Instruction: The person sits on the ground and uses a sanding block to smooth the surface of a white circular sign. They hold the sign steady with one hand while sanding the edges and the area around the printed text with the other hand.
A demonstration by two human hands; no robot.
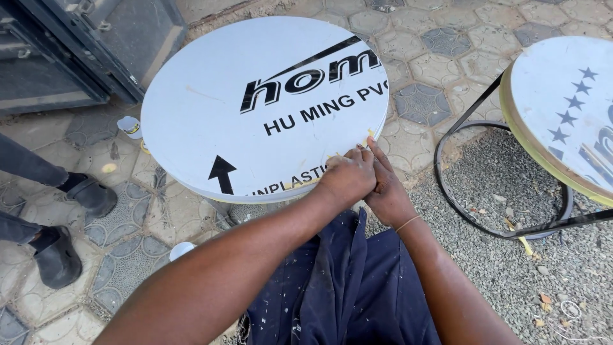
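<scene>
A round white board (211,102) with black lettering and a black arrow lies flat in front of me, low over the paving. A thin yellow strip (306,181) runs along its near rim. My left hand (347,179) is curled into a fist at the rim's right front, fingers closed on the strip there. My right hand (387,195), with a thin band at the wrist, sits just behind and partly under the left. Its fingers reach up along the rim; what they grip is hidden. Dark blue, paint-flecked work clothes (345,287) cover my lap.
A second round board with a yellow rim (562,108) rests on a black metal ring frame (485,211) at the right, over gravel. Another person's black shoes (76,191) stand at the left. Small white containers (129,126) sit on the hexagon paving. A dark metal door (96,45) is at top left.
</scene>
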